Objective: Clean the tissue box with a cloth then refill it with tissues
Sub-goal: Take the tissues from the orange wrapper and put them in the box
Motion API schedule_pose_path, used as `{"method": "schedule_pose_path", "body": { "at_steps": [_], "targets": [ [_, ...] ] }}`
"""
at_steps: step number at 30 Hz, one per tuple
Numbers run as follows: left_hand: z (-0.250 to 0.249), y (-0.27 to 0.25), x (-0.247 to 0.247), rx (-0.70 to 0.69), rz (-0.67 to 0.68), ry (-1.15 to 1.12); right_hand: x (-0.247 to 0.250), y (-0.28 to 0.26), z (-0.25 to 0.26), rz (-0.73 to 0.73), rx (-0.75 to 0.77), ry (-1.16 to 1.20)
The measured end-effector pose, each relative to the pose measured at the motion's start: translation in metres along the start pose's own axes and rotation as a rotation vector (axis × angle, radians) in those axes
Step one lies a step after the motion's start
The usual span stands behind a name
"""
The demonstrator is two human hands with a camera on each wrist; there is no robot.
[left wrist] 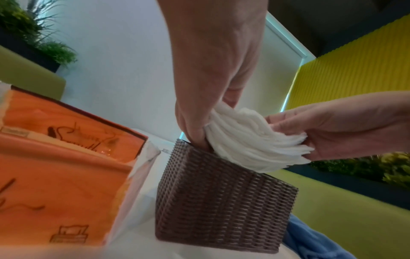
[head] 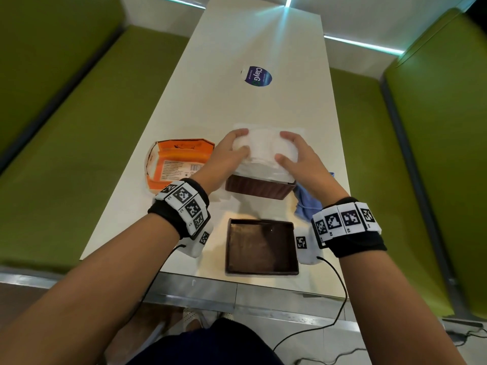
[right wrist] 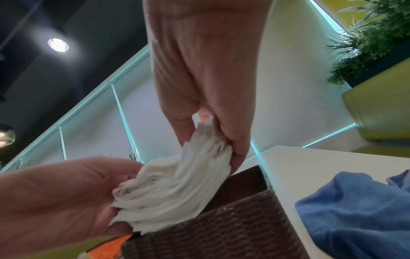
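Both hands clamp one stack of tissues from opposite ends.

Head view: left hand (head: 232, 151) and right hand (head: 295, 156) hold the tissues (head: 263, 151) over the open box (head: 259, 187), which sits mid-table, nearer the right edge. Lid (head: 262, 247) lies at the near edge. Orange pack (head: 176, 162) sits left of the box, cloth (head: 307, 204) at its right.

Left wrist view: left thumb tip reaches the box rim; tissues bow and fan out, lower edge just above the opening.

Right wrist view: right fingers (right wrist: 230, 122) pinch the stack's end; sheets splay loosely.

Risk, as I judge it: the fanned stack is wider than the mouth, so edges could snag on the rim and crumple, or outer sheets slip free.
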State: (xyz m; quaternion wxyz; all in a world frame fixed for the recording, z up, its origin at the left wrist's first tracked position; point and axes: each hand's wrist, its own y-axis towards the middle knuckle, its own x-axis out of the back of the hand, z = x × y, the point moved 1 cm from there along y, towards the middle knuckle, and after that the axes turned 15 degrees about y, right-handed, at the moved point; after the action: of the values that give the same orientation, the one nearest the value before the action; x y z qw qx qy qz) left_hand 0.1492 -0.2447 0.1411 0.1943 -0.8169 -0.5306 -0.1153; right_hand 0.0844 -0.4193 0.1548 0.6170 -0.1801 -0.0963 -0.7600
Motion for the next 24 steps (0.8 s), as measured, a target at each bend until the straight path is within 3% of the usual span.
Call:
{"method": "schedule_pose_path", "body": {
  "at_steps": [5,15,20,24],
  "targets": [
    [0.001,0.002,-0.014,-0.016,0.044,0.382,-0.004,0.014,-0.014,0.032,-0.085,-0.179],
    [0.001,0.012,-0.036,0.021,0.089,0.781,-0.022,0.028,-0.015,0.141,-0.196,-0.509],
    [-0.004,0.007,-0.040,0.062,0.134,0.894,-0.034,0.028,-0.020,0.185,-0.155,-0.704],
    [-0.008,0.001,-0.033,-0.079,0.029,0.878,-0.030,0.028,-0.015,0.165,-0.122,-0.818]
  ]
}}
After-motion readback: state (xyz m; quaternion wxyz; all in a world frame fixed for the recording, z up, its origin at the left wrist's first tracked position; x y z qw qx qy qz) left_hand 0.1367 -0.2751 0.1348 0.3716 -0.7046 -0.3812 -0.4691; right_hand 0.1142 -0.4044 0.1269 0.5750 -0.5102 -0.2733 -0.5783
